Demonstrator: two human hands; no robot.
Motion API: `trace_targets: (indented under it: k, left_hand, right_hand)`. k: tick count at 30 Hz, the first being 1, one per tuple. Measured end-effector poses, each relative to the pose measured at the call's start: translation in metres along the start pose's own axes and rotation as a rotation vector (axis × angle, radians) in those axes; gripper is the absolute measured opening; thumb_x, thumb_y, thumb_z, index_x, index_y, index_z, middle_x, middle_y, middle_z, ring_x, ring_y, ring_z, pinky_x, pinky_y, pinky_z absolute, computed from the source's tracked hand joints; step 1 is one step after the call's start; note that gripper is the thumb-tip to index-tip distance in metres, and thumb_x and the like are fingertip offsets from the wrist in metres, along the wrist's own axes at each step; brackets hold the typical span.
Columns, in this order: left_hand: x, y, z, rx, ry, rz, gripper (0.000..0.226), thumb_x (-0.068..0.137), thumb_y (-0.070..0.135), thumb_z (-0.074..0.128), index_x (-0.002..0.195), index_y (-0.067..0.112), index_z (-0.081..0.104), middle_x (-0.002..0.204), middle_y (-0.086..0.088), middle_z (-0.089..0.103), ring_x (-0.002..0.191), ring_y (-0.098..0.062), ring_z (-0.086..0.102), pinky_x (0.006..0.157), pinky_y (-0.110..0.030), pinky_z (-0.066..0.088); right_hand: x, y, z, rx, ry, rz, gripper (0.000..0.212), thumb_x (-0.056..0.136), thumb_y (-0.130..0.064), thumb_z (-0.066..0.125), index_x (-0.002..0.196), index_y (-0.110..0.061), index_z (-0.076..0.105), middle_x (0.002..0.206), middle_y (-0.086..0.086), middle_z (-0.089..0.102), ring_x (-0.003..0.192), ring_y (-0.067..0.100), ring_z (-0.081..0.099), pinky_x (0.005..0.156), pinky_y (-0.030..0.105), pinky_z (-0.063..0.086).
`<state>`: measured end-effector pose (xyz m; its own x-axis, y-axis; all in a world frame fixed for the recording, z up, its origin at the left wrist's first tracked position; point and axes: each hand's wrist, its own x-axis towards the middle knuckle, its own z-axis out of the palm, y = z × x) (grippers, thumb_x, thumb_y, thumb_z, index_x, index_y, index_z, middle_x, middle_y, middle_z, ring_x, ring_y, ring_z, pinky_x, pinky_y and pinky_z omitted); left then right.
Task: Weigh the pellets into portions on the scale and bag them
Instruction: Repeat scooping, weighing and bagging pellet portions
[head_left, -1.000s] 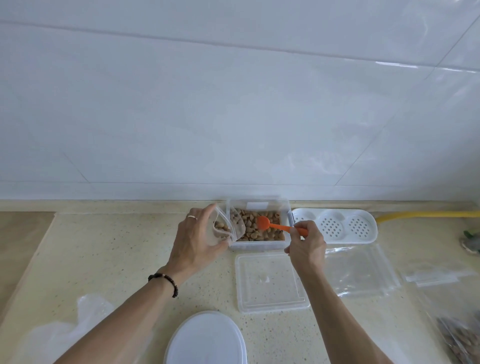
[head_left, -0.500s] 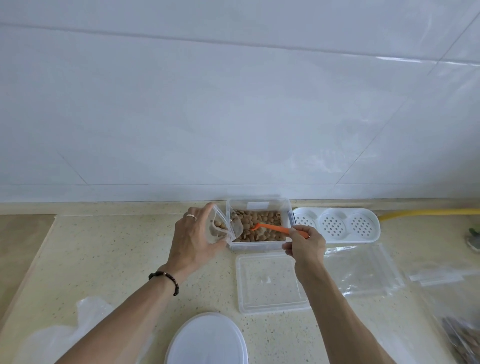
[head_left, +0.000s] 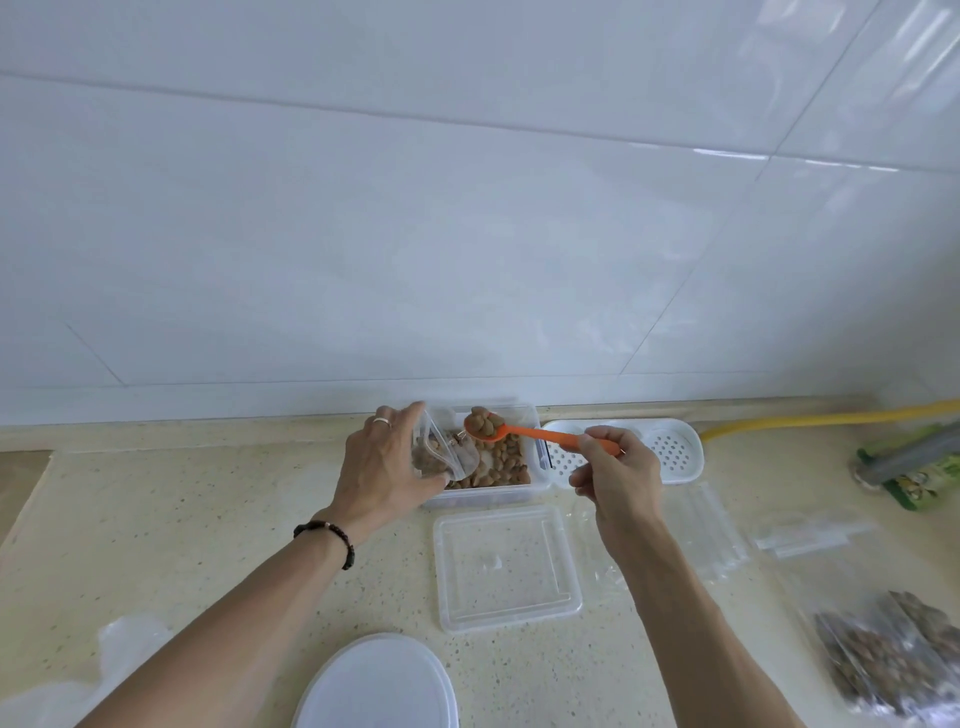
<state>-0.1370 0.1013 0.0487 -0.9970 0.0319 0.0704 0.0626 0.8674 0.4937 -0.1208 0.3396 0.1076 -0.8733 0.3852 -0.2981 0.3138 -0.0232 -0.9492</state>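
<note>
A clear plastic box (head_left: 537, 441) of brown pellets (head_left: 506, 460) stands at the back of the counter against the wall. My left hand (head_left: 382, 470) holds a small clear zip bag (head_left: 441, 454) with its mouth spread, some pellets inside, at the box's left edge. My right hand (head_left: 615, 478) grips the handle of an orange spoon (head_left: 524, 431). The spoon's bowl is heaped with pellets and hangs above the box, just right of the bag's mouth.
The box's clear lid (head_left: 506, 566) lies on the counter in front of it. A white round lid or plate (head_left: 376, 686) sits at the near edge. A white perforated tray (head_left: 670, 452), empty clear bags (head_left: 711, 530), filled pellet bags (head_left: 893, 654) and a yellow hose (head_left: 810, 418) lie to the right.
The spoon dipped into the pellets and has come up loaded, now raised over the box near the bag. My left hand has kept the bag in place.
</note>
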Motion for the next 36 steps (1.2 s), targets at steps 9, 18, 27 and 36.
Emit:
trace_targets:
  k: [9,18,27,36]
  left_hand:
    - [-0.007,0.009,-0.003,-0.272,-0.061,0.081,0.093,0.061,0.045,0.073,0.142,0.023,0.035,0.114,0.007,0.04,0.11,-0.013,0.046,0.102,-0.034,0.033]
    - [-0.011,0.007,-0.006,-0.377,-0.091,0.042,0.097,0.062,0.042,0.075,0.145,0.025,0.027,0.113,0.008,0.038,0.107,-0.008,0.042,0.099,-0.032,0.034]
    - [-0.009,0.011,-0.006,-0.339,-0.032,0.064,0.095,0.059,0.041,0.07,0.143,0.021,0.032,0.109,0.005,0.04,0.103,-0.012,0.043,0.098,-0.033,0.036]
    - [-0.007,0.016,-0.005,-0.374,-0.023,0.044,0.092,0.065,0.038,0.071,0.146,0.02,0.032,0.109,0.008,0.036,0.105,-0.017,0.042,0.096,-0.035,0.04]
  right_hand:
    - [-0.016,-0.026,0.013,-0.305,-0.23,-0.211,0.006,0.093,-0.006,0.06,0.091,-0.011,0.063,0.074,0.012,0.064,0.046,0.015,0.06,0.044,0.022,0.047]
    - [-0.005,-0.016,0.011,-0.056,-0.286,-0.027,0.007,0.094,0.0,0.058,0.092,-0.003,0.063,0.083,0.025,0.062,0.044,0.015,0.05,0.046,0.025,0.041]
    - [-0.011,-0.033,0.014,-0.365,-0.275,-0.31,0.01,0.095,-0.005,0.059,0.09,-0.013,0.062,0.076,0.004,0.064,0.045,0.019,0.058,0.045,0.026,0.047]
    - [-0.014,-0.031,0.022,-0.235,-0.331,-0.197,0.009,0.095,-0.001,0.056,0.093,-0.006,0.063,0.066,0.012,0.059,0.046,0.017,0.054,0.046,0.023,0.045]
